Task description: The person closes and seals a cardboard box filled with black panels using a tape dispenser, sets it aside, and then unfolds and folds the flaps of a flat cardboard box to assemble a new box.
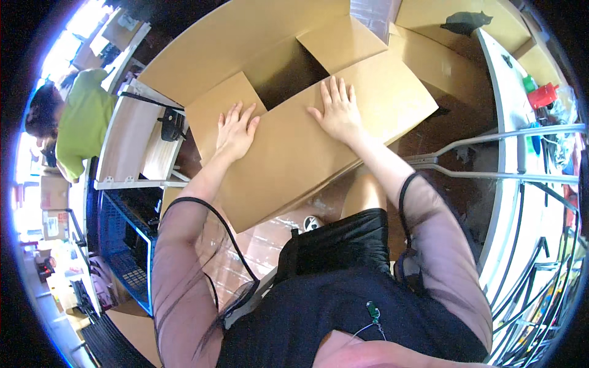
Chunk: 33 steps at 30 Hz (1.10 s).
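A large brown cardboard box (294, 153) stands on the floor in front of me, its near flap folded down over the top. My left hand (235, 130) lies flat on that flap near its left end, fingers spread. My right hand (337, 110) presses flat on the same flap further right, fingers apart. Two small side flaps (340, 43) are folded inward, and a dark gap (288, 70) into the box stays visible between them. The far flap (245, 37) stands open behind.
Another person in a green top (80, 119) bends at the left by a white shelf unit (132, 147). A blue crate (126, 251) sits at lower left. A white table (509, 110) with a red object and metal frames runs along the right.
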{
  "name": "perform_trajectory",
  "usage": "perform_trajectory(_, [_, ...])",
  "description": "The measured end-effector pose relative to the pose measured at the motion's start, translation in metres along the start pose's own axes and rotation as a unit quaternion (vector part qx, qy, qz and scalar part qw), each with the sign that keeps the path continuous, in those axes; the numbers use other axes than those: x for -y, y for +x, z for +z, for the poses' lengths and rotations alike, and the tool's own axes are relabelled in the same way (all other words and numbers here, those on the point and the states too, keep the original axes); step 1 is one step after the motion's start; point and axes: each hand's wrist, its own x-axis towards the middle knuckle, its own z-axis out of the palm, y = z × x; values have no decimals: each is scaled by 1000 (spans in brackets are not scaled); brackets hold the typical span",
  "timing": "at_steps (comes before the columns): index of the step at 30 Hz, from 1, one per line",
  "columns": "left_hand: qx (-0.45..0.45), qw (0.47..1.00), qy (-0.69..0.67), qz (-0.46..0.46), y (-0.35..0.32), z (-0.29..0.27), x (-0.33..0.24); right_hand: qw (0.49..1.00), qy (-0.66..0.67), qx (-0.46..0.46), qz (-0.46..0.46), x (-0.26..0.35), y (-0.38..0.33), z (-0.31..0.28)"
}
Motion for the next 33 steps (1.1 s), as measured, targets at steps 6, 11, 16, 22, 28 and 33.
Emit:
perform_trajectory(6, [-30, 999, 14, 36, 52, -43, -9, 999, 45, 23, 14, -5, -5, -5])
perform_trajectory(11, [-451, 874, 81, 163, 184, -155, -4, 998, 45, 41, 10, -11, -8, -5])
perform_trajectory(16, [-317, 942, 67, -91, 226, -140, 16, 998, 50, 36, 1, -5, 1, 3])
perform_trajectory(22, [-452, 885, 86, -67, 163, -102, -56, 998, 37, 51, 16, -15, 3, 2])
perform_trajectory(28, [-441, 897, -30, -20, 68, -9, -108, 998, 66, 2, 19, -10, 6, -1])
perform_trajectory(33, [-109, 992, -25, -54, 40, 10, -114, 975, 140, -170, 12, -12, 6, -2])
